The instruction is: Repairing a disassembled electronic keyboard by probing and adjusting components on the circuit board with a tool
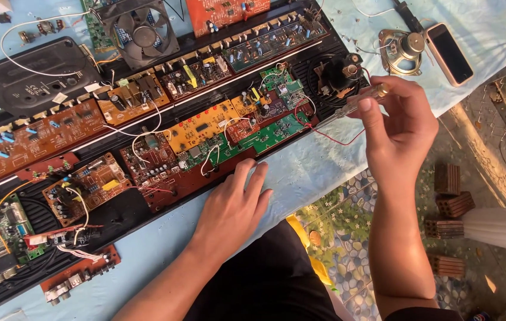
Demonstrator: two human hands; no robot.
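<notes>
Left hand (232, 205): flat and open, palm down, fingers resting on the near edge of the black panel (134, 211) beside a green board (277, 131); it holds nothing.
Right hand (398, 122): fingers pinched shut around a clear-handled screwdriver (357, 102), raised just above the panel's right end.
Screwdriver: lies nearly level, shaft pointing left toward the green board.
Panel: long, laid slantwise across the counter (318, 172), crowded with circuit boards and wires.
Far side: a fan (143, 32), a small speaker (404, 50) and a phone (449, 53).
</notes>
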